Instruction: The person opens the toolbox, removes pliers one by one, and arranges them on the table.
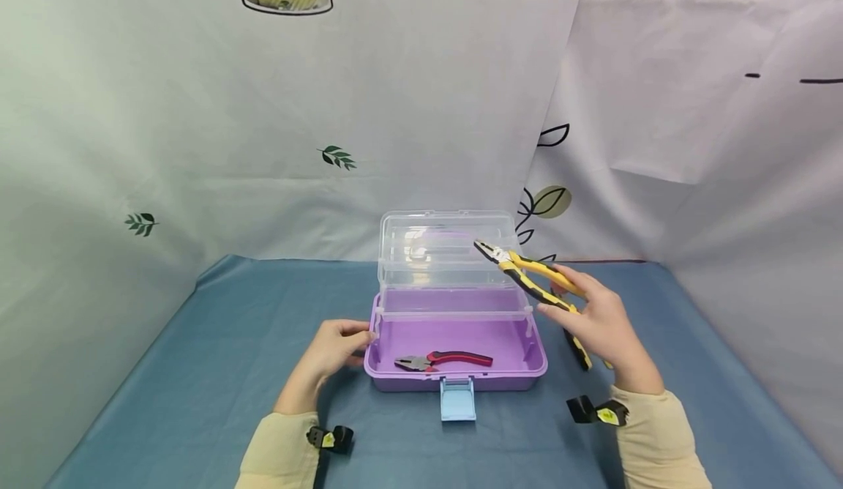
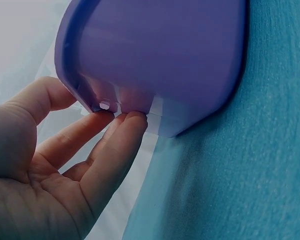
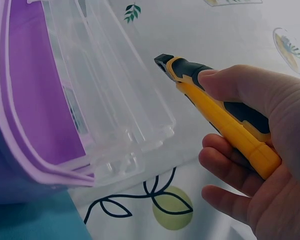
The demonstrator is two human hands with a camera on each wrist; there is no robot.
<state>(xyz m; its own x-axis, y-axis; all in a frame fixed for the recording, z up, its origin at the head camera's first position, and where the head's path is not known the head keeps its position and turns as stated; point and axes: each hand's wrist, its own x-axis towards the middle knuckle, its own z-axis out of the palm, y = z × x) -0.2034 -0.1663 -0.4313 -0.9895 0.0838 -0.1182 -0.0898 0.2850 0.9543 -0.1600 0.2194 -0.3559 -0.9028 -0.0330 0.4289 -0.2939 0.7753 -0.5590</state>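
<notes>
A purple toolbox [image 1: 454, 384] stands with its clear lid [image 1: 437, 247] raised at the back. Inside, near the front wall, lie red-and-black pliers [image 1: 461, 358]. My left hand [image 1: 336, 350] grips the box's left side; in the left wrist view its thumb is at the rim and its fingertips [image 2: 135, 120] touch the outer wall. Held in my right hand [image 1: 602, 320] are yellow-and-black pliers [image 1: 527, 277], raised above the right of the box, with their handles spread and jaws toward the lid. The right wrist view shows the thumb along one handle of these pliers [image 3: 225, 132].
On the blue cloth [image 1: 263, 372], right of the box, lies another yellow-and-black handled tool [image 1: 577, 348], partly hidden by my right hand. The box's light blue latch [image 1: 457, 403] hangs down in front. A patterned white curtain [image 1: 421, 108] stands behind the table.
</notes>
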